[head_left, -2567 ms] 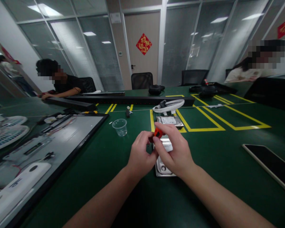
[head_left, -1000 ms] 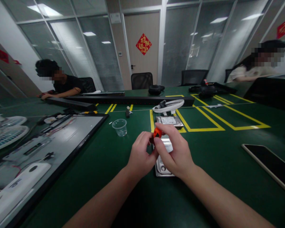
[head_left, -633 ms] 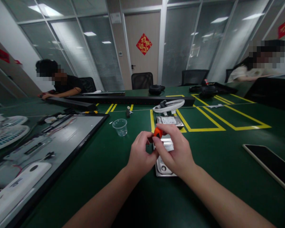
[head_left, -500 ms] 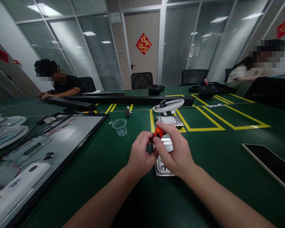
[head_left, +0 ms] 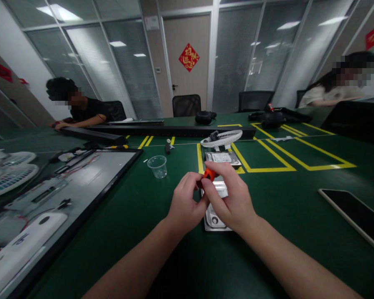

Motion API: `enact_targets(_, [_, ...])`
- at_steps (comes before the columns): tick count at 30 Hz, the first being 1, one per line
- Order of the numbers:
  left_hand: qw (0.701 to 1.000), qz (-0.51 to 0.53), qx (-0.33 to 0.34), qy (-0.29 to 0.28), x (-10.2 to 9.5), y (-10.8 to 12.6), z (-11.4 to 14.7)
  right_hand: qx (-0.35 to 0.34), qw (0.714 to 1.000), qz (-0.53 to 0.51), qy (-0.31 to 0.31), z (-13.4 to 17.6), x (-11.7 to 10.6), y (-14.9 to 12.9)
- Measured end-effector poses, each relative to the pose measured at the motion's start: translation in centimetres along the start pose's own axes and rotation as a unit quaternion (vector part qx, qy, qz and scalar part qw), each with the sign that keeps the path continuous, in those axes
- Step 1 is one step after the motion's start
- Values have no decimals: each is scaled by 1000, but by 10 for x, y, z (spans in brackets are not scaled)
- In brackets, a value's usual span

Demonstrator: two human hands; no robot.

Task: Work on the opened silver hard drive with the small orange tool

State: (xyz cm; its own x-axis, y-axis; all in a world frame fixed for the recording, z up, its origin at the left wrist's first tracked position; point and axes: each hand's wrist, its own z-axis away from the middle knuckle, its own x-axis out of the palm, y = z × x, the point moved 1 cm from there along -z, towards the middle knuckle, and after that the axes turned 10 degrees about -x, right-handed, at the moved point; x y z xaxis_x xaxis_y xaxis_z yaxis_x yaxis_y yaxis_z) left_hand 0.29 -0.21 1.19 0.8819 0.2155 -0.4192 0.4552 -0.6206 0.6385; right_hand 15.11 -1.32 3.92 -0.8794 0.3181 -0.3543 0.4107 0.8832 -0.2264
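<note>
An orange-and-black screwdriver (head_left: 209, 174) is pinched between the thumb and fingers of my right hand (head_left: 232, 193). Only its handle shows; the shaft and tip are hidden by my hands. My left hand (head_left: 187, 199) is closed, its fingertips pressed together at the dark part beside the orange handle. Both hands hover over a silver hard drive (head_left: 216, 223), which lies flat on the green table and is partly covered by my fingers. Just beyond my hands lies a second hard drive (head_left: 222, 158) with a white label.
A clear plastic cup (head_left: 157, 167) stands left of my hands. Farther left lies a large black-framed panel (head_left: 112, 166) with parts on it. A white fan guard (head_left: 222, 139) sits behind the drives. At right is a phone (head_left: 355, 220). Two people sit across the table.
The orange handle has turned slightly in my right fingers, showing a different side. Both hands stay in nearly the same place over the hard drive.
</note>
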Motion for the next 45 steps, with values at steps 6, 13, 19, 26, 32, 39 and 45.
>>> enact_targets(6, [1000, 3, -5, -5, 1, 0, 1, -8, 1000, -17, -19, 1, 0, -2])
enact_targets(13, [1000, 1, -4, 20, 1, 0, 1, -6, 1000, 4, 1, -1, 1, -1])
enact_targets(19, [1000, 1, -5, -2, 1, 0, 0, -6, 1000, 3, -4, 0, 0, -1])
enact_targets(26, [1000, -4, 0, 2, 0, 0, 0, -9, 1000, -5, -18, 0, 0, -2])
enact_targets(32, [1000, 3, -13, 17, 0, -3, 2, -16, 1000, 16, 7, -2, 1, -2])
enact_targets(39, [1000, 8, 0, -15, -1, 0, 0, -6, 1000, -9, -10, 1, 0, -3])
enact_targets(45, [1000, 5, 0, 6, 1, 0, 0, -11, 1000, 3, -1, 0, 1, -2])
